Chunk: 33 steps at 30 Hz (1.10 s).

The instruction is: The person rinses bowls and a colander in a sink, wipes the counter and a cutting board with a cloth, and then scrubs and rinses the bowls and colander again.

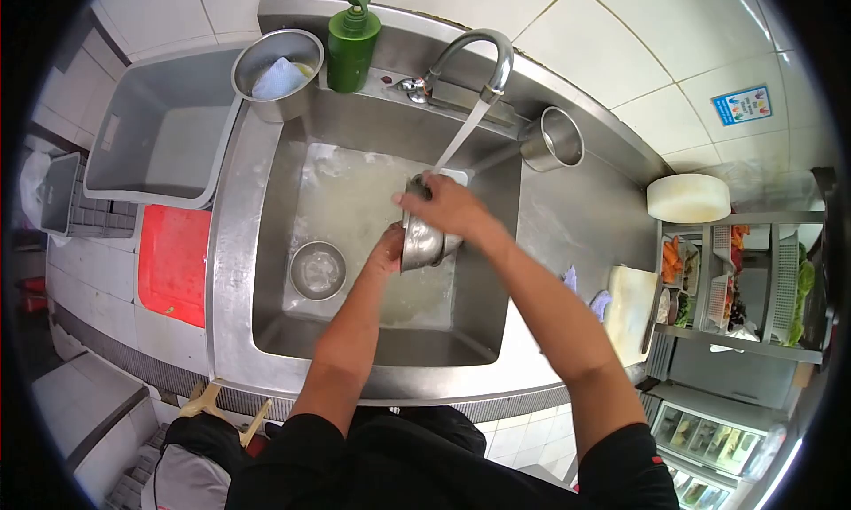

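Observation:
Over the sink (270,271), my left hand (390,247) grips the side of a shiny metal bowl (427,242), which is tilted on its side. My right hand (448,204) is at the bowl's upper edge, fingers curled around a small dark greenish thing that I cannot make out. A stream of water falls from the curved faucet (498,62) onto my right hand and the bowl. Cloudy, soapy water covers the sink bottom. A second round metal bowl (317,271) sits in that water, left of my left hand.
Behind the sink stand a green pump bottle (353,49) and a metal pot (279,102) with a whitish cloth inside. A metal cup (554,140) lies tilted at right. A grey tub (164,129) and red board (173,266) are left; a cutting board (631,315) is right.

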Available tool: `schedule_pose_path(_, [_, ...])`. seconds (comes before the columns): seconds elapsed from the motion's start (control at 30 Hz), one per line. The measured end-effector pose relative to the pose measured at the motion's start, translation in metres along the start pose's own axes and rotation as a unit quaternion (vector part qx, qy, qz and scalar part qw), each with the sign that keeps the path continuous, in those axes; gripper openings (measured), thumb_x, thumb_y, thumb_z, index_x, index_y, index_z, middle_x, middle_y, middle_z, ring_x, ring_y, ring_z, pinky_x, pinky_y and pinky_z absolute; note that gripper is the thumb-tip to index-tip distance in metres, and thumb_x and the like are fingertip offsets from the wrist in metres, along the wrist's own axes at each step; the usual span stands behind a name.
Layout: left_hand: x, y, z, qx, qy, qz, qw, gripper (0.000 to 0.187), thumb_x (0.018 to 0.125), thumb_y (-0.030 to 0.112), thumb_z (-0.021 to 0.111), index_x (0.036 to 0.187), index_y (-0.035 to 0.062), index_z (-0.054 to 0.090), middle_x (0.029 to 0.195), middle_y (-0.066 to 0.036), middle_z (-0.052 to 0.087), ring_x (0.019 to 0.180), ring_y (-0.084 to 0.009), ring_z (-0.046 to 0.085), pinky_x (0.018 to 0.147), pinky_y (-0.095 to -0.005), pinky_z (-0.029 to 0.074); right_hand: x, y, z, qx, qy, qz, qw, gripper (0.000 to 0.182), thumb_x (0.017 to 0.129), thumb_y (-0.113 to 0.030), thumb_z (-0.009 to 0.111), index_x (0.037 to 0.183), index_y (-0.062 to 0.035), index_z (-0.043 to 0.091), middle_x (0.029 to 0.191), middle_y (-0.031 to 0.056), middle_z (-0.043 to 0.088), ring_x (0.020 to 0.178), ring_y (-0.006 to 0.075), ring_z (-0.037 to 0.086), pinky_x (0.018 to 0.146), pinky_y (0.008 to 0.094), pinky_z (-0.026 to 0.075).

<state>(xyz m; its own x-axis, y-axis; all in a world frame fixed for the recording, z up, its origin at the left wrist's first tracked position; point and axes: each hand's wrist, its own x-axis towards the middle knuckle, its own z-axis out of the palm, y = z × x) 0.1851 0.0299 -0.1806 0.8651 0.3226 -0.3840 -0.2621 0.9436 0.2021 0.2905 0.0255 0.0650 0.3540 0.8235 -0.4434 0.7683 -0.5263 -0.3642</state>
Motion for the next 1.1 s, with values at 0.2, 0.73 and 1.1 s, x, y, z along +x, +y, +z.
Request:
schedule_pose_path(0.2, [-0.018,-0.039,0.011,0.051,0.023,-0.007,0.998,0.029,0.084,0.009,0.069,0.11,-0.0007,0.063,0.104,-0.01,0.068,0.09,-0.0226,0.067,0.08,-0.0366,0.055,-0.064,-0.012,0.06,-0.133,0.038,-0.035,0.99,0.081,0.077,-0.05,0.067,0.142,-0.0071,0.043,0.149,0.013,0.037,0.137,0.0383,0.033,0.102,0.0615,0.035])
schedule_pose_path(0.73, [-0.062,-0.047,0.016,0.366,0.09,-0.105,0.92,0.028,0.086,0.011,0.069,0.113,0.0032,0.066,0.1,-0.005,0.068,0.089,-0.0141,0.064,0.078,-0.0311,0.052,-0.063,0.071,0.058,-0.11,-0.041,0.054,0.992,0.042,0.08,-0.014,0.066,0.12,-0.0073,0.056,0.11,0.0185,0.064,0.098,0.0389,0.066,0.081,0.0459,0.056])
schedule_pose_path(1.1, [-0.035,-0.059,0.058,0.483,0.167,0.216,0.832,0.024,0.091,0.018,0.065,0.107,0.003,0.055,0.09,-0.005,0.062,0.092,-0.0185,0.058,0.082,-0.0333,0.047,-0.122,0.113,-0.002,0.1,0.175,0.088,0.976,0.027,0.08,-0.025,0.068,0.098,-0.0068,0.059,0.084,0.0127,0.068,0.075,0.032,0.067,0.069,0.0409,0.051])
